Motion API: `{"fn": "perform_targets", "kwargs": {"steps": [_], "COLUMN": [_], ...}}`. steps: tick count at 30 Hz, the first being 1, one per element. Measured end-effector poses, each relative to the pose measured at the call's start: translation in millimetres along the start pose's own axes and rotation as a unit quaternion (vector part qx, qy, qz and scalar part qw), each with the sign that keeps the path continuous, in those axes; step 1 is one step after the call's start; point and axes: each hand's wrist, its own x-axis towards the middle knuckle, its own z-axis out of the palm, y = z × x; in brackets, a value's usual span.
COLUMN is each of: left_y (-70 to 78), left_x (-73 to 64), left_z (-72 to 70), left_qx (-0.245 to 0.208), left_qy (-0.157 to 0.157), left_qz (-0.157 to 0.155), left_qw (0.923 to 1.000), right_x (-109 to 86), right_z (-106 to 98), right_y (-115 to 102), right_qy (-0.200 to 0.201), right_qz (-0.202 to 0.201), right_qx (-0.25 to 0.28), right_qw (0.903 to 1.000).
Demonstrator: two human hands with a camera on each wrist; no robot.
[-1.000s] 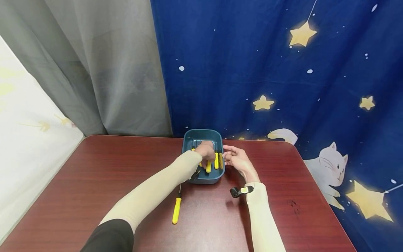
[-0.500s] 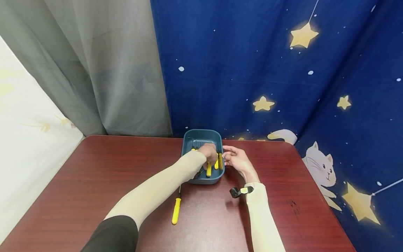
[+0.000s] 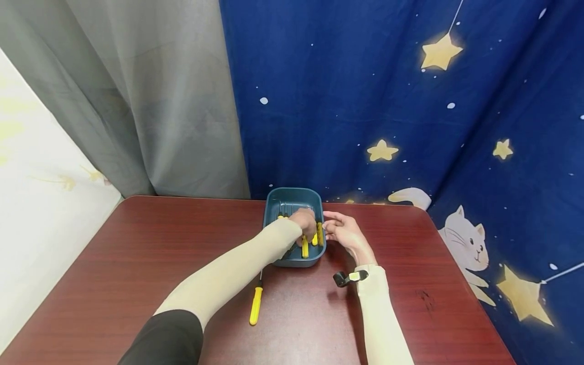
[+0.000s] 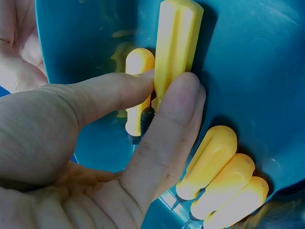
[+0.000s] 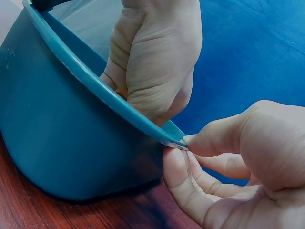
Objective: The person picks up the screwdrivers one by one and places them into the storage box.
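Observation:
A dark teal plastic bin (image 3: 294,263) holds several screwdrivers with yellow handles. My left hand (image 3: 304,223) reaches down into it and pinches one yellow-handled screwdriver (image 4: 177,43) between thumb and fingers. The shaft of that screwdriver is hidden behind the fingers. Just behind the thumb lies another yellow handle (image 4: 139,61), and three more handles (image 4: 209,157) lie side by side at lower right in the left wrist view. At the bin's right side, my right hand (image 5: 238,162) pinches the rim (image 5: 107,98) between thumb and fingers.
A loose yellow-handled screwdriver (image 3: 255,306) lies on the reddish wooden table (image 3: 310,324), in front of the bin and beside the left forearm. Grey and blue curtains (image 3: 337,101) hang behind the table's far edge.
My left hand has shifted slightly right inside the bin, and the yellow handle under it has moved right and a little nearer. The right hand and the bin stay in place.

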Motion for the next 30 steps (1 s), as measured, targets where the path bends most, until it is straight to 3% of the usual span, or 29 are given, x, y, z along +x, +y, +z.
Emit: {"fn": "perform_targets", "kwargs": {"steps": [6, 22, 25, 30], "left_y": [-1.8, -2.1, -4.9, -13.4], "left_x": [-1.9, -15.9, -17.1, -15.8], "left_z": [-0.5, -5.3, -8.0, -14.2], "left_qx": [-0.019, -0.016, -0.02, -0.032], "left_qy": [0.006, 0.003, 0.004, 0.01], "left_qz": [-0.002, 0.004, 0.014, 0.062], "left_qw": [0.9998, 0.9999, 0.9997, 0.9975], "right_x": [0.3, 0.5, 1.0, 0.9], "right_z": [0.5, 0.0, -0.1, 0.8], "right_y": [1.0, 1.8, 1.9, 0.8], "right_qy": [0.003, 0.003, 0.003, 0.002], "right_qz": [-0.003, -0.003, -0.004, 0.0], "right_qx": [-0.003, -0.009, -0.009, -0.006], "right_qw": [1.0, 1.0, 0.9999, 1.0]}}
